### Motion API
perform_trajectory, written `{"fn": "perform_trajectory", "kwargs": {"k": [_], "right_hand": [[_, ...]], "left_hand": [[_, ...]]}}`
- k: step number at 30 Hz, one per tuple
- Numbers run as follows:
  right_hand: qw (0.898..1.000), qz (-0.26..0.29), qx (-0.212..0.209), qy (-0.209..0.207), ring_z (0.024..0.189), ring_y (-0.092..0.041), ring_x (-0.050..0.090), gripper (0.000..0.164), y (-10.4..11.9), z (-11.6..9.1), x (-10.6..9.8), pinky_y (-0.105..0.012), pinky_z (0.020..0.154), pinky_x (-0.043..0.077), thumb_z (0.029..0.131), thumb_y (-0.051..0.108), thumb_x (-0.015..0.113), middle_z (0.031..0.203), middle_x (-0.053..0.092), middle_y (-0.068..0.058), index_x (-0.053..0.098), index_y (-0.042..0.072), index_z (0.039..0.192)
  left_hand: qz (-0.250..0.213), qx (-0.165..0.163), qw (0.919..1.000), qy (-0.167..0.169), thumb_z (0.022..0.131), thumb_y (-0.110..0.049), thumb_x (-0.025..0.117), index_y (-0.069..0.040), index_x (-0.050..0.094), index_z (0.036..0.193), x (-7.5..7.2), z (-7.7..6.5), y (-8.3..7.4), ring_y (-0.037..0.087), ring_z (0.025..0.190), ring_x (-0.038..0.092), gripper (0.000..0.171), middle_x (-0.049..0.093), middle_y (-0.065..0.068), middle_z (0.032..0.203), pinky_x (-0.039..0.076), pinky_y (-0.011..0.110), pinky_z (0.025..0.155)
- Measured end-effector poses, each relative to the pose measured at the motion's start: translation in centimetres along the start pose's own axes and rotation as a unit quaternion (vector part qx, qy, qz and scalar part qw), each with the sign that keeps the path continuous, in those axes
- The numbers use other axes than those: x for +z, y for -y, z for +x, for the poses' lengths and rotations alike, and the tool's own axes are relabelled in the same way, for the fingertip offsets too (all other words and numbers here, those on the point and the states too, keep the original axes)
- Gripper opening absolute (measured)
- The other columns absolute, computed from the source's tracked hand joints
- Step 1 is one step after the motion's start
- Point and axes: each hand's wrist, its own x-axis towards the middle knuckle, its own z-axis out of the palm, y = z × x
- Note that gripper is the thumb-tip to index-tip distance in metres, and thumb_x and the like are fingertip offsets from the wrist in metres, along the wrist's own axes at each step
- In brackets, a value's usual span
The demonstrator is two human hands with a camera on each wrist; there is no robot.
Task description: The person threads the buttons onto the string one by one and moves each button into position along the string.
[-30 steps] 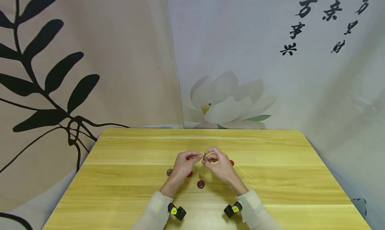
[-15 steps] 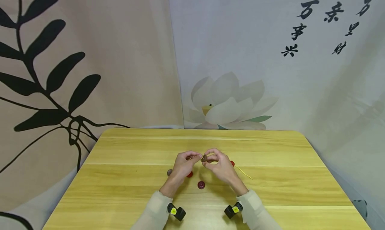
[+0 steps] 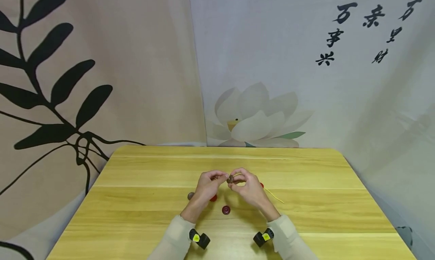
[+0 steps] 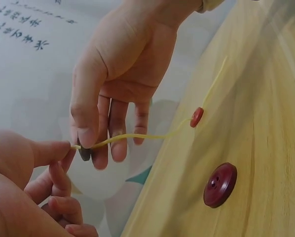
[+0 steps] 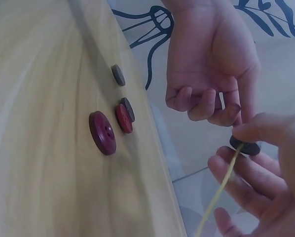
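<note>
While right hand (image 3: 249, 186) pinches dark button (image 5: 252, 149), left hand (image 3: 206, 185) pinches yellow string (image 4: 137, 136), backdrop (image 3: 265, 45) reading 万事兴

Mini filming setup: cloth backdrop (image 3: 153, 67) w/ prints, wood tbl (image 3: 326, 203), wrist cams (image 3: 204, 241).

The right hand (image 4: 123, 64), reaching down from the top, pinches a dark button (image 4: 84, 154) between thumb and fingers, while the left hand (image 4: 17, 170), at lower left, pinches the yellow cord (image 4: 137, 136) just beside it. The cord shows on both sides of that button, then runs on to a red button (image 4: 197, 117) threaded along it. A maroon button (image 4: 220, 185) with holes lies on the wood-grain counter (image 4: 266, 163), apart from the cord.
</note>
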Motion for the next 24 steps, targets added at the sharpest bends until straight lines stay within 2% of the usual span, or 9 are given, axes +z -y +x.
{"fn": "perform_trajectory", "kwargs": {"k": [5, 12, 19, 24], "right_hand": [[1.0, -0.009, -0.01, -0.008, 0.09, -0.015, 0.066, 0.025, 0.06, 0.13, -0.01, -0.055, 0.092, 0.045, 0.087, 0.009, 0.074, 0.093, 0.075, 0.005, 0.063, 0.015, 0.109], [0.999, -0.027, -0.026, -0.013, 0.09, -0.014, 0.066, 0.025, 0.15, 0.26, -0.06, -0.046, 0.087, 0.047, 0.086, 0.011, 0.076, 0.091, 0.075, 0.006, 0.065, 0.017, 0.108], [0.998, -0.04, -0.047, -0.014, 0.093, -0.017, 0.067, 0.025, 0.0, 0.41, -0.2, -0.051, 0.089, 0.048, 0.086, 0.015, 0.076, 0.094, 0.075, 0.001, 0.065, 0.014, 0.109], [0.998, -0.034, -0.044, -0.014, 0.094, -0.019, 0.067, 0.026, 0.09, 0.56, -0.31, -0.053, 0.092, 0.047, 0.086, 0.014, 0.077, 0.094, 0.075, 0.003, 0.066, 0.013, 0.109]], "left_hand": [[0.005, -0.002, 1.0, -0.003, 0.093, -0.023, 0.07, -0.008, 0.075, 0.101, -0.12, 0.01, -0.09, 0.018, 0.08, 0.049, 0.017, 0.063, 0.004, 0.091, 0.039, 0.027, 0.066], [0.004, 0.001, 1.0, -0.006, 0.093, -0.021, 0.07, -0.007, 0.075, 0.101, -0.33, -0.09, -0.34, 0.017, 0.079, 0.049, 0.017, 0.062, 0.004, 0.09, 0.04, 0.028, 0.066], [-0.015, 0.006, 0.9999, 0.0, 0.093, -0.02, 0.069, -0.006, 0.074, 0.101, -0.63, -0.13, -0.74, 0.016, 0.076, 0.048, 0.017, 0.061, 0.003, 0.09, 0.04, 0.027, 0.066], [-0.024, 0.008, 0.9997, -0.005, 0.092, -0.019, 0.07, -0.005, 0.074, 0.1, -0.79, -0.16, -1.01, 0.015, 0.069, 0.045, 0.016, 0.058, 0.001, 0.083, 0.038, 0.026, 0.061]]}}
